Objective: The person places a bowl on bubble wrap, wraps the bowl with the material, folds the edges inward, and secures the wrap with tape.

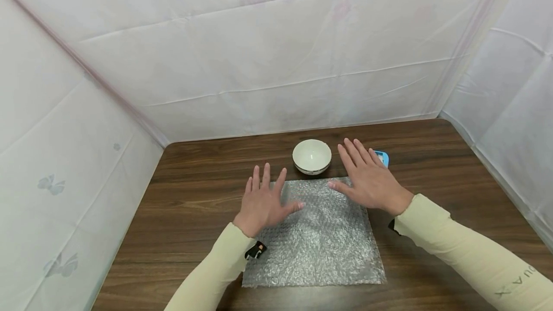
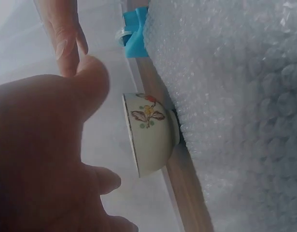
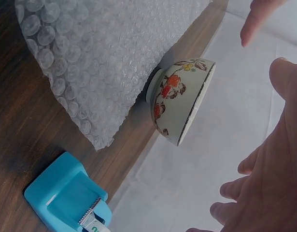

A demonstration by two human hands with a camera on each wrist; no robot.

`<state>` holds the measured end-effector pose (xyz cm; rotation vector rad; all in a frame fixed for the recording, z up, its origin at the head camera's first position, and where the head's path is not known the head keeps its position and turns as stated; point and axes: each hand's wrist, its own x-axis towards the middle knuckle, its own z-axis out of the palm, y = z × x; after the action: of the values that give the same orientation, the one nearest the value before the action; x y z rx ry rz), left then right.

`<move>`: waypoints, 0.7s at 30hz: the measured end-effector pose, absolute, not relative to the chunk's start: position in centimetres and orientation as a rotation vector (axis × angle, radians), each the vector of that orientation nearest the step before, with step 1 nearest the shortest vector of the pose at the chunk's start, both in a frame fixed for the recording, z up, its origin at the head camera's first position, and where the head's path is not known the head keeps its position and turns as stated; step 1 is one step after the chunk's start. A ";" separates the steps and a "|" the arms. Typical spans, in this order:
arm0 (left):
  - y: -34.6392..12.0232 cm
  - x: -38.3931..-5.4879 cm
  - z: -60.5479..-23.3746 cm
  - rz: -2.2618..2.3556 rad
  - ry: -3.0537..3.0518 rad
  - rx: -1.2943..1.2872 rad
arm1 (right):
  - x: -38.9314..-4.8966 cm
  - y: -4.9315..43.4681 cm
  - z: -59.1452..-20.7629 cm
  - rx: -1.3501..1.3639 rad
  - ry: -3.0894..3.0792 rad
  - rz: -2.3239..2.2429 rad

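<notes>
Both my hands are hovering flat over the bubble wrap [image 1: 315, 234].

My left hand [image 1: 263, 203] and right hand [image 1: 367, 179] are spreading fingers, gripping nothing; the bowl [image 1: 312, 156] is sitting at the sheet's far edge, the blue tape dispenser [image 1: 382, 158] beside it toward the table's [image 1: 432, 157] right edge.

The only readable lettering stands on the person's right sleeve [image 1: 484, 263], near the lower right corner of the head view: pale grey capitals that read "UA" and "X", seen upside down and cut off at the frame edge. On the blue tape dispenser [image 3: 66, 195] a white label shows part of a green mark, too cropped to read.
</notes>
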<state>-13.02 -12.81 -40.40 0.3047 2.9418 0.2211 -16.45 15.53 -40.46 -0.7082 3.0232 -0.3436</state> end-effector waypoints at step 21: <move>-13.6 -12.2 -42.6 0.306 2.800 0.387 | -16.9 15.6 -40.6 -0.716 3.014 -0.360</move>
<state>-12.23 -13.61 -42.60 0.3870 2.8004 0.3060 -16.93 15.63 -40.64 -0.7160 3.0142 -0.3600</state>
